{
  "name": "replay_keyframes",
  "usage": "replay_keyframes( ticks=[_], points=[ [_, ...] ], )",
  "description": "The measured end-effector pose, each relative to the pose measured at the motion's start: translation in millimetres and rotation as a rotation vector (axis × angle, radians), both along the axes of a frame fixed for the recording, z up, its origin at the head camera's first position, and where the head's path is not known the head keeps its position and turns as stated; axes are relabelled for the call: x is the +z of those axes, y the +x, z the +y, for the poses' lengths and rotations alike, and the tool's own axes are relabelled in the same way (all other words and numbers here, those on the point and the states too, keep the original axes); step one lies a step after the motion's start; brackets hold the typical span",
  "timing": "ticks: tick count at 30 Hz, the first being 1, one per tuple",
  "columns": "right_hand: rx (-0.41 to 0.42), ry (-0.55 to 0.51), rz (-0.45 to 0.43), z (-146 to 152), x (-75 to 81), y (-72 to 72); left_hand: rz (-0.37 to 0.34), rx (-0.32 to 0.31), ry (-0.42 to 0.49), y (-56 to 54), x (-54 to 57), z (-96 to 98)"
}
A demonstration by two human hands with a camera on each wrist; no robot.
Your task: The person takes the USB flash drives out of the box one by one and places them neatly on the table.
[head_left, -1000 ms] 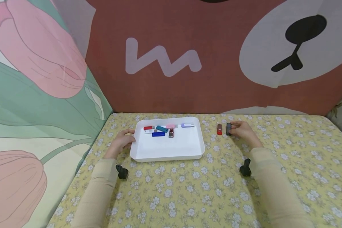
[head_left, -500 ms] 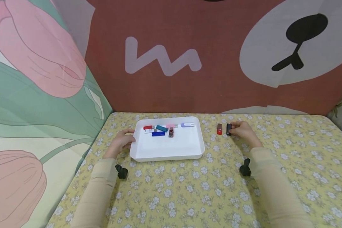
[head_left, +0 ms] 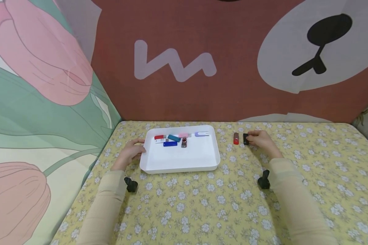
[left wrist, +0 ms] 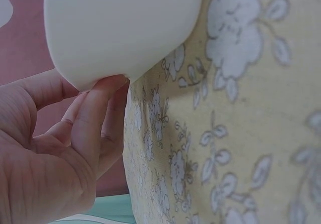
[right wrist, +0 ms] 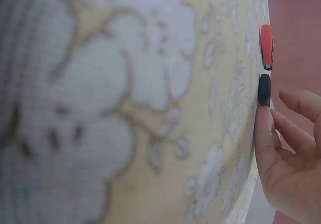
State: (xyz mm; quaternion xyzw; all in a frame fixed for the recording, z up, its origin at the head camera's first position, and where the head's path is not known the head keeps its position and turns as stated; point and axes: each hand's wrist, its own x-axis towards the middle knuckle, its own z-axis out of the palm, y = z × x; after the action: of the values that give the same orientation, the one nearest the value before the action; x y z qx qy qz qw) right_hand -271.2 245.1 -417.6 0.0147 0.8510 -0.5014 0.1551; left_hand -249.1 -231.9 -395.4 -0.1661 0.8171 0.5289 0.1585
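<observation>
My left hand point(head_left: 129, 153) holds the left side of a white rectangular tray point(head_left: 184, 160), with the thumb at its rim. In the left wrist view the fingertips point(left wrist: 108, 85) meet the tray's edge. Several USB sticks lie in the tray's far part, among them a blue one point(head_left: 170, 144), a teal one point(head_left: 174, 138) and a purple-white one point(head_left: 201, 134). On the cloth to the right lies a black USB stick point(head_left: 246, 139). My right hand point(head_left: 261, 141) touches it at its right side; in the right wrist view one finger stands apart from it.
A red USB stick point(head_left: 236, 138) lies on the cloth between the tray and the black one. The table has a yellow flowered cloth point(head_left: 196, 207). A printed wall hanging point(head_left: 184, 98) rises at its far edge. Black wrist cameras point(head_left: 264, 182) sit on both forearms.
The black USB stick has turned a little under my right fingers and looks darker and flatter. My left hand and the tray stay where they were.
</observation>
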Motion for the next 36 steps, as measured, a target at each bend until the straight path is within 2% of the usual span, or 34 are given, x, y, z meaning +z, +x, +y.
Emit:
replay_keyframes(
  ticks=[9, 21, 28, 36],
  points=[
    [-0.021, -0.033, 0.001, -1, 0.6, 1.0, -0.009, 0.009, -0.013, -0.6, -1.2, 0.0],
    [-0.115, -0.019, 0.124, -15, 2.9, -5.4, 0.001, 0.025, -0.036, 0.2, -1.9, 1.1],
    [-0.036, 0.003, 0.205, -39, 18.3, -5.8, 0.015, 0.023, -0.034, -0.9, -2.1, 1.5],
    [0.024, -0.048, 0.202, -71, 23.7, -9.5, 0.021, 0.010, -0.032, -1.0, -1.7, -0.1]
  ],
)
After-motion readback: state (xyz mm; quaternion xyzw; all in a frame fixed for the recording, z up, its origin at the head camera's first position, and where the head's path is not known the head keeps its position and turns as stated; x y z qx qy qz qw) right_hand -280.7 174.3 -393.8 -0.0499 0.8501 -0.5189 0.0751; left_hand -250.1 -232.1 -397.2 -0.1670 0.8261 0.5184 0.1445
